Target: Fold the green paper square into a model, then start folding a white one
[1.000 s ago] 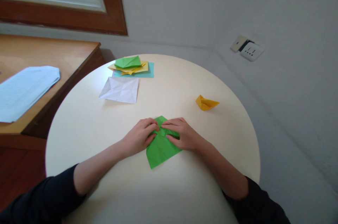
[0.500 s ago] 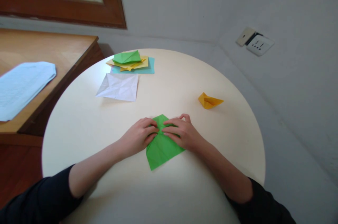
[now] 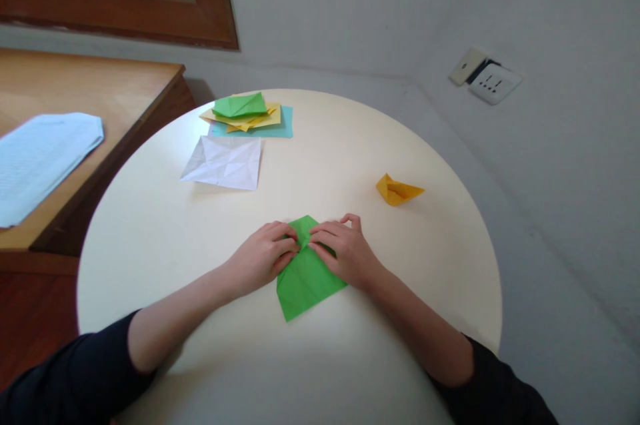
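Observation:
A green paper [image 3: 303, 285], partly folded, lies flat on the round cream table [image 3: 350, 358] in front of me. My left hand [image 3: 263, 258] presses on its left side with bent fingers. My right hand [image 3: 343, 251] presses on its upper right part, fingertips meeting the left hand's near the paper's top corner. Both hands hold the paper down against the tabletop. The folds under my fingers are hidden.
A small folded orange paper shape [image 3: 397, 190] sits to the right. A creased white sheet [image 3: 223, 163] and a stack of green, yellow and teal papers [image 3: 247, 115] lie at the far side. A wooden desk [image 3: 100, 88] with printed sheets [image 3: 37, 161] stands left.
My fingers have shifted slightly on the green paper, the right hand's fingers lifting a little. The view has drifted, so everything sits slightly lower left to upper.

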Motion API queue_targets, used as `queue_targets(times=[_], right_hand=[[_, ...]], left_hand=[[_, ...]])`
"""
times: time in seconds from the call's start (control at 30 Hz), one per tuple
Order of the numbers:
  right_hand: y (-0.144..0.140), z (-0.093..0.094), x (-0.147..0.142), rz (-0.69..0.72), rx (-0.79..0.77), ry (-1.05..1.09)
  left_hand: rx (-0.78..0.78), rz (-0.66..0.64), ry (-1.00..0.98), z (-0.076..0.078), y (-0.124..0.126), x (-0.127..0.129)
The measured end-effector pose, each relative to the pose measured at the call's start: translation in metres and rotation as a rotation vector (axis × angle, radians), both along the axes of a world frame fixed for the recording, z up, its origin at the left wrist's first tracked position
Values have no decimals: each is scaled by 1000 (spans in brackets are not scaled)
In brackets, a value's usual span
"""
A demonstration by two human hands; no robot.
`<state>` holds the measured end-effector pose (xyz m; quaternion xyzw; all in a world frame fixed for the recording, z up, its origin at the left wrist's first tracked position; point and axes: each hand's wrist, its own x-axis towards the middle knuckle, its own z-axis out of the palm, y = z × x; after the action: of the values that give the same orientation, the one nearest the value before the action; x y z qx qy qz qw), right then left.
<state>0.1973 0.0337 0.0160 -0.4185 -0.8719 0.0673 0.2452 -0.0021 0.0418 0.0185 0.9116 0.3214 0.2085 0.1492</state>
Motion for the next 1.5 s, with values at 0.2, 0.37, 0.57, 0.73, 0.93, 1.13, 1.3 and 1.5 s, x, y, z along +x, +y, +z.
queue_targets(times=[0.2, 0.37, 0.57, 0.73, 0.93, 1.13, 1.3, 1.5], right_hand=[[1, 3, -5, -19, -22, -80], [2, 5, -8, -25, 3, -163], [3, 1, -10, -42, 42, -176], [4, -2, -12, -65, 64, -159], [5, -4, -13, -67, 60, -130], [6, -9, -14, -65, 18, -55], [4, -10, -15, -78, -15, -15], [5, -9, -15, -81, -29, 0]], left_hand=[[-25, 1, 5, 0, 1, 0], [-66, -11, -20, 2, 2, -1], [-75, -29, -49, 1, 3, -3], [-71, -25, -45, 2, 3, -3], [-64, -27, -25, 4, 2, -2], [-50, -10, 24, 9, 0, -1], [-10, -17, 68, 9, -2, -1], [36, -14, 93, 6, -3, -2]])
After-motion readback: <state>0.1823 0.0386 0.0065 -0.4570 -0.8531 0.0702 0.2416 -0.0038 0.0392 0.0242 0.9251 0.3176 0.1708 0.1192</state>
